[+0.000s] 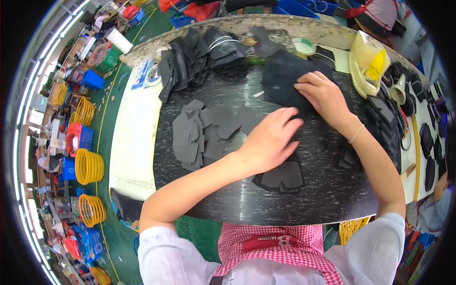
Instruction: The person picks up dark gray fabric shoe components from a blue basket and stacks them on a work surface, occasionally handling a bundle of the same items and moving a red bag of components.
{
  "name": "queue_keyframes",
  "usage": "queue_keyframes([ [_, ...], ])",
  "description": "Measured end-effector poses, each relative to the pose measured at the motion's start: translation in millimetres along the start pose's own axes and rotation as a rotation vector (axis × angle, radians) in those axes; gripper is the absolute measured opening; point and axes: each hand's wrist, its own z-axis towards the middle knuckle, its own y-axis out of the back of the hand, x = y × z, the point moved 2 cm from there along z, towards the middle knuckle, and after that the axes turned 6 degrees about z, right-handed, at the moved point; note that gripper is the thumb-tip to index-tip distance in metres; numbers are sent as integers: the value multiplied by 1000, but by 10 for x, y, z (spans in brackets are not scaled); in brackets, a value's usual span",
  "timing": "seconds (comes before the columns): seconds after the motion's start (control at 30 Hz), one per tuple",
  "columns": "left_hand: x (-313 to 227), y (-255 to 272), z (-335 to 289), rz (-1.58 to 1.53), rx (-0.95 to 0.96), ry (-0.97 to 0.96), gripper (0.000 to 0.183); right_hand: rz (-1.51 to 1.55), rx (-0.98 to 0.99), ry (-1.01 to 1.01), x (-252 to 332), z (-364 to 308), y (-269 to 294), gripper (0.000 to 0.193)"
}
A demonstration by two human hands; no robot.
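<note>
The dark speckled counter [332, 204] fills the middle of the view, with a pale sheet [133, 152] along its left side. Loose flat grey pieces [187, 137] lie overlapping in a spread left of centre. A heap of black material [281, 78] sits toward the far side, right of centre. Black pieces stand fanned in a far-left stack [183, 64]; a further dark stack [382, 123] lies near the right side. A translucent yellowish bag [363, 59] stands at the far right.

The left grip [266, 142] is loose, its fingers spread and blurred, between the grey pieces and a small grey pile [285, 176] by the near edge. The right grip [325, 97] is at the heap's right side, thumb and fingers bent close together; whether it grasps a piece cannot be determined.

A tape roll [304, 46] lies beyond the heap. A short white strip [259, 94] lies just left of the heap.
</note>
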Motion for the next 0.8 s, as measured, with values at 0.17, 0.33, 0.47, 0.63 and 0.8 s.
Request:
queue_keyframes([
  [0.17,-15,-152,250,1,48,18,42,108,-16,22,110,-22,49,24],
  [0.33,19,-210,234,52,6,-33,42,355,-6,-245,-99,-31,128,21],
  [0.47,187,-86,105,-48,150,80,50,362,-408,-367,327,3,581,22],
  [0.63,381,628,-274,153,24,133,50,281,242,34,1200,-673,320,23],
  [0.8,436,807,-605,65,171,361,54,312,62,155,1071,9,-107,31],
])
